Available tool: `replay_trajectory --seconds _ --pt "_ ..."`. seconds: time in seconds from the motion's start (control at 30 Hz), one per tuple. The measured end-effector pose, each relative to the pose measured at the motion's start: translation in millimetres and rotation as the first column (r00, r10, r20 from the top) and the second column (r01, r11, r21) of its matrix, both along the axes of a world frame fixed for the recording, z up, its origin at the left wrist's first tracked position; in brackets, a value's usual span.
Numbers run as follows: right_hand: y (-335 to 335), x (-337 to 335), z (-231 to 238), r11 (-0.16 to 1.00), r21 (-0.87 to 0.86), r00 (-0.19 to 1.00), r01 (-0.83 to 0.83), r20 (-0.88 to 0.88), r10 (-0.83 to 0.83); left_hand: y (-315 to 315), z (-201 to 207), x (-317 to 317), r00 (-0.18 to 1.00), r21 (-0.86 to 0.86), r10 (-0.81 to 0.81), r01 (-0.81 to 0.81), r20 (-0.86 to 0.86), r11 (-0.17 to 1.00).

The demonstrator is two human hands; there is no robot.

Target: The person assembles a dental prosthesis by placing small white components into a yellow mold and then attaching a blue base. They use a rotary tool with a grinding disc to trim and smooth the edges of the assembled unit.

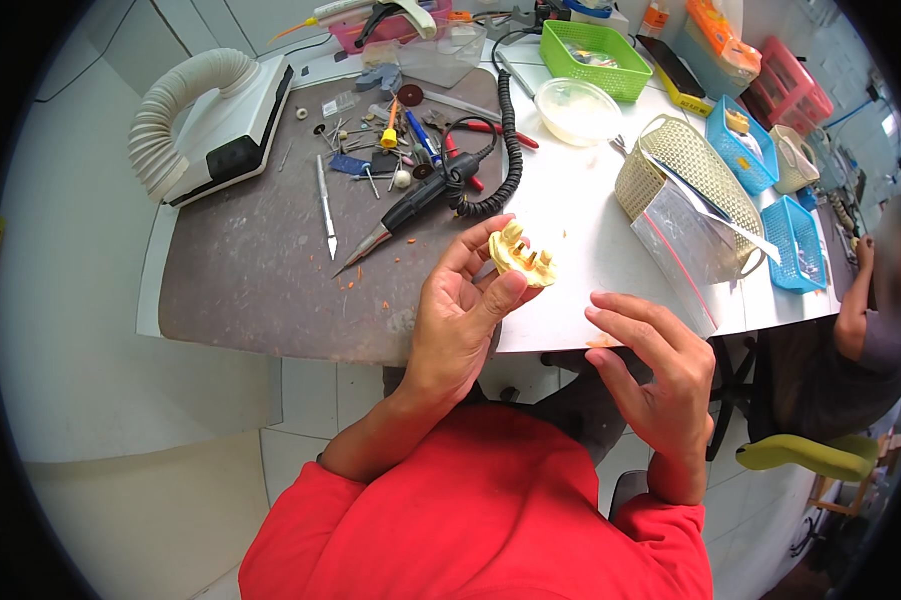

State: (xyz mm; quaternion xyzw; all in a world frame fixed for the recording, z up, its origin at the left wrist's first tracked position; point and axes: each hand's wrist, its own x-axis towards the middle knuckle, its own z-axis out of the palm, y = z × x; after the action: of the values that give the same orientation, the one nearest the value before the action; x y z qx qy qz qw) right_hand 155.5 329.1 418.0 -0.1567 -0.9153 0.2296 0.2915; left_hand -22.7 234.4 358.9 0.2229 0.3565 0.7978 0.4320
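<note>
My left hand [460, 305] is closed around the rim of a pale yellow dental cast [518, 262], thumb in front and fingers behind. Tooth-shaped stumps and darker posts stand up from the cast, with orange patches between them. To the right, my right hand [660, 365] hangs near the table's front edge, fingers and thumb spread apart. A small orange-tan bit [602, 342] shows by its thumb tip; whether it touches the hand I cannot tell. Left of the cast, a handpiece [410, 212] with a coiled black cord and a craft knife [326, 210] lie on the brown mat [230, 270].
Burs, pliers and small tools [380, 150] are scattered at the back of the mat. A white unit with a ribbed hose [235, 130] stands back left. A clear bowl [577, 110], green basket [595, 60] and beige basket [690, 170] stand right. A co-worker [840, 340] sits far right.
</note>
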Motion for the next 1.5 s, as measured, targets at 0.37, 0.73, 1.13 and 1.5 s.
replay_trajectory --seconds 0.37,0.73,1.13,1.5 --pt "23 33 31 0.929 0.272 0.962 0.252 0.036 -0.271 -1 -1 -4 0.997 0.024 -0.079 0.078 0.012 0.997" --pt "102 27 56 0.67 0.584 0.874 0.458 -0.16 -0.458 -6 -3 -8 0.995 -0.02 -0.09 0.091 0.035 0.996" --pt "149 26 53 0.767 0.563 0.888 0.307 0.12 -0.444 -1 -3 -6 0.998 -0.045 -0.068 0.069 0.006 0.997" --pt "135 -26 70 0.606 0.793 0.87 -0.053 0.335 -0.362 2 -2 -3 0.996 -0.044 -0.035 0.032 -0.077 0.999"
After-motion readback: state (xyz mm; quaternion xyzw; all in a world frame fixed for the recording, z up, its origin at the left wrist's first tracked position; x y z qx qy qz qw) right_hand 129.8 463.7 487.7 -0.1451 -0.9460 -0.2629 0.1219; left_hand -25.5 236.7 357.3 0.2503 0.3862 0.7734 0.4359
